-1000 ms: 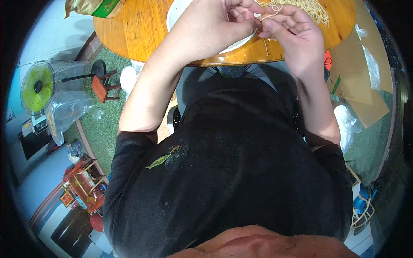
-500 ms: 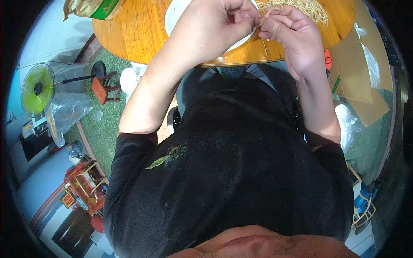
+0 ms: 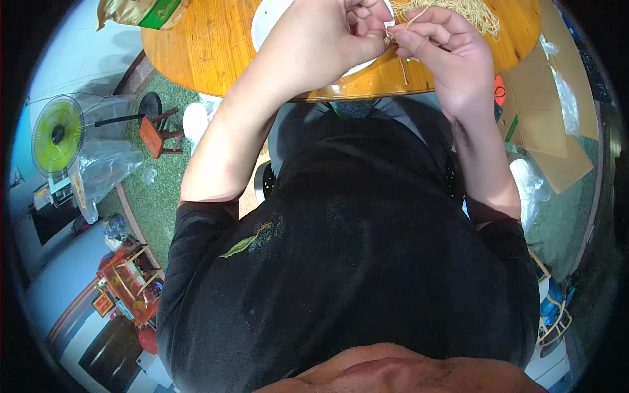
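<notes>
The thin, pale-yellow cord (image 3: 404, 72) was smooth and limp, held above the edge of the wooden counter (image 3: 216, 52) with one loose end dangling, as the fingers of the left hand (image 3: 367, 29) and the right hand (image 3: 429, 36) pinched it. A second earlier it had curled in a loop over the right fingers; now that part slanted up straighter. Two hands, one white dish (image 3: 265, 26) and one cord heap (image 3: 481, 18) were countable.
</notes>
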Available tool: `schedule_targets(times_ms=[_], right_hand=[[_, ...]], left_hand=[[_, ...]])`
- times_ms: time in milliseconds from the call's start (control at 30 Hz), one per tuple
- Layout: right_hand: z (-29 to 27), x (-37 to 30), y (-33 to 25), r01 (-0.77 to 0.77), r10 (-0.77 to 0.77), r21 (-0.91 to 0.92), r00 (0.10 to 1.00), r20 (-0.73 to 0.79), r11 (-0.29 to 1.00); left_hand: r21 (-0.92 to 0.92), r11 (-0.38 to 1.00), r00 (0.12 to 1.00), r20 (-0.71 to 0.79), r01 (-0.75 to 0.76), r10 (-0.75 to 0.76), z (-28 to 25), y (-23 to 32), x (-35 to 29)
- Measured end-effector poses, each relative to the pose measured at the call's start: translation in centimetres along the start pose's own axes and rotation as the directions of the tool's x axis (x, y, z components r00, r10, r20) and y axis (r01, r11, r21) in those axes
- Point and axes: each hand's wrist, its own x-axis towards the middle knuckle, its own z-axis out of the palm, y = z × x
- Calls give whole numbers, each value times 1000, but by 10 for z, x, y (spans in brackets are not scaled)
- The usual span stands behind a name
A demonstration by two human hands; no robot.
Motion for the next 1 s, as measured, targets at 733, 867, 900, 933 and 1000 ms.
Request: schedule_targets(times_ms=[733, 867, 900, 933, 1000], right_hand=[[3, 3, 51, 658, -877, -708, 466, 114, 258], [3, 6, 50, 708, -893, -663, 429, 133, 242], [3, 5, 48, 713, -888, -665, 430, 163, 224], [3, 5, 46, 717, -882, -666, 431, 192, 206], [3, 6, 49, 731, -895, -647, 413, 166, 217]], left_hand=[[-390, 911, 982, 175, 134, -69, 0, -9, 4], [-336, 920, 972, 187, 201, -144, -2, -11, 6], [-372, 906, 967, 221, 200, -123, -3, -16, 7], [-374, 906, 967, 221, 200, -123, -6, -21, 9], [-240, 928, 897, 273, -286, 347, -9, -26, 13]])
